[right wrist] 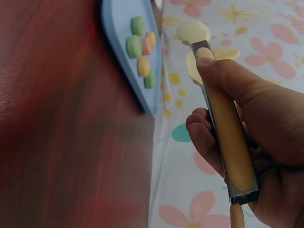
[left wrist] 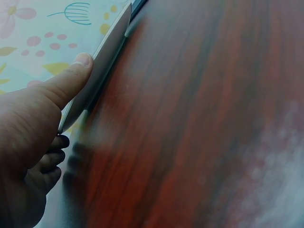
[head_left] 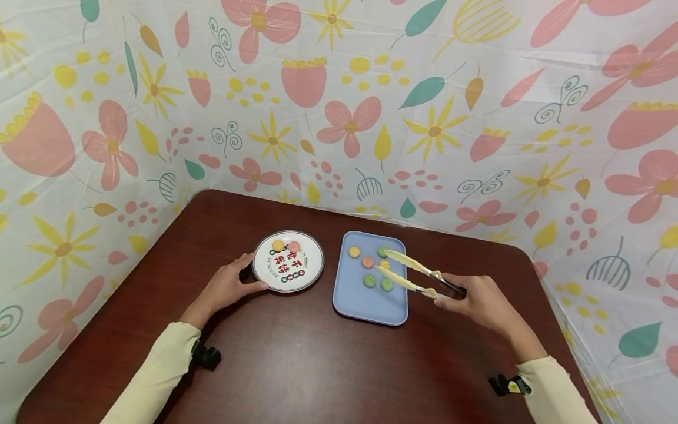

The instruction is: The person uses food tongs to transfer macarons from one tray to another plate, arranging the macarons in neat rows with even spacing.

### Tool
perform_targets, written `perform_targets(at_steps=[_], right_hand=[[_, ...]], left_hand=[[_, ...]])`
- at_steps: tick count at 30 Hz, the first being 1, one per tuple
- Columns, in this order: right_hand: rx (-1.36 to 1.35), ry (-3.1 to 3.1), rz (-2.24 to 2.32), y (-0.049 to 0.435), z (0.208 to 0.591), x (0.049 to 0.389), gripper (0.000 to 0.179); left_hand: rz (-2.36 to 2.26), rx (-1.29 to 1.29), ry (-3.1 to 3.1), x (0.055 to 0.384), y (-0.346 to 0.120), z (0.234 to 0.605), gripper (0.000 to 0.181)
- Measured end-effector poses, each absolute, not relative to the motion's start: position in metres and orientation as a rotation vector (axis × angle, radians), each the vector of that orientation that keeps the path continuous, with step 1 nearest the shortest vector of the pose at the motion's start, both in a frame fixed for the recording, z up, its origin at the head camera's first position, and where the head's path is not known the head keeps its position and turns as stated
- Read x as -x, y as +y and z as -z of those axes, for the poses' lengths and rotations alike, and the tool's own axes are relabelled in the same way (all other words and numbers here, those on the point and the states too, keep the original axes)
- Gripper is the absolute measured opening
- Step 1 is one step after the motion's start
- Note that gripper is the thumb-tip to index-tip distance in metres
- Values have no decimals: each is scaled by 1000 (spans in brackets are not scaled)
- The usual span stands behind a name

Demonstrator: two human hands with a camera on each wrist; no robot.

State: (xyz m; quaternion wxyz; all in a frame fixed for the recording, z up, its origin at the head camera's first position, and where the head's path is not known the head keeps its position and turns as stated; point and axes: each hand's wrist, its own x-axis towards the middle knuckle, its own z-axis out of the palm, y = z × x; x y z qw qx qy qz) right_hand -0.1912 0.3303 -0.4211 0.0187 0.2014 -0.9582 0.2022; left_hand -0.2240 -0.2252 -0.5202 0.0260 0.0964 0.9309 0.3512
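Note:
My left hand (head_left: 228,287) holds the white round plate (head_left: 270,271) by its left rim, thumb on top and fingers underneath; the left wrist view shows the plate (left wrist: 85,88) edge-on. A yellow macaron (head_left: 278,246) and a pink macaron (head_left: 293,247) lie on the plate's far part. In my right hand (head_left: 479,300) is a pair of tongs (head_left: 415,263) with cream-coloured tips, gripped around its handles. The arms of the tongs stand apart over the right side of the blue tray (head_left: 360,306). Several green, yellow and pink macarons (head_left: 368,262) lie on that tray.
The dark reddish-brown table (head_left: 296,365) carries plate and tray side by side, with a gap between them. A white flower-printed cloth (head_left: 349,76) hangs behind and along both sides. Black camera mounts (head_left: 206,356) sit on both wrists.

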Motion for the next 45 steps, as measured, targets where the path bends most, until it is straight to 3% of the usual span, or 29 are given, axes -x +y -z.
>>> perform_targets(at_steps=[22,45], right_hand=[[-622,-2996,-535,345,447,176,63],[-620,-3083,-556,341,447,178,59]], left_hand=[[-1090,-313,2881,224,-226,521,107],[-1090,-316,2894,225,-226,522,106]])
